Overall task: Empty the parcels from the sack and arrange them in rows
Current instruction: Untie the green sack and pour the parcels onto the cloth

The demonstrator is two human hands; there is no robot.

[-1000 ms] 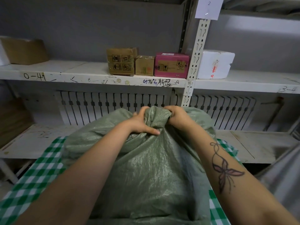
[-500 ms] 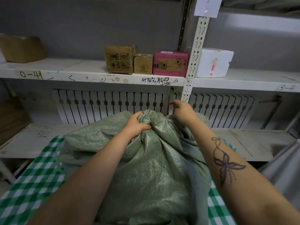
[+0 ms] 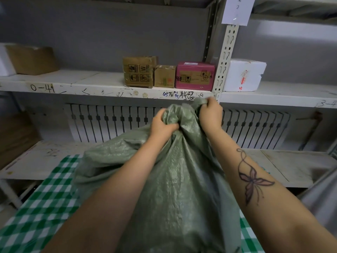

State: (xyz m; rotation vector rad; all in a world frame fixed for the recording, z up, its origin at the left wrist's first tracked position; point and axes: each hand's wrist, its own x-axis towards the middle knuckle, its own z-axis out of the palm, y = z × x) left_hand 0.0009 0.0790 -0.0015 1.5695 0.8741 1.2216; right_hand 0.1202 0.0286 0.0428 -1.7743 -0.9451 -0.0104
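The left hand [image 3: 162, 123] and right hand [image 3: 209, 114] are clenching close together, each bunching the top of the one green woven-plastic sack [image 3: 173, 179], the right slightly higher. The sack is sitting, bulging, on the green-and-white checked cloth [image 3: 36, 207]. It is probably going to handle soft, slick and fairly heavy, so gathered fabric is offering the surest hold. Its parcels are lying hidden, uncountable. Behind, four are standing by the shelf post: two brown cardboard boxes [image 3: 137, 71], one pink box [image 3: 195, 75], one white foam box [image 3: 244, 74].

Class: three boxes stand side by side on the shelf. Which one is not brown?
The pink box, rightmost of the three, beside the shelf post. The tall box and the small box to its left are brown cardboard.
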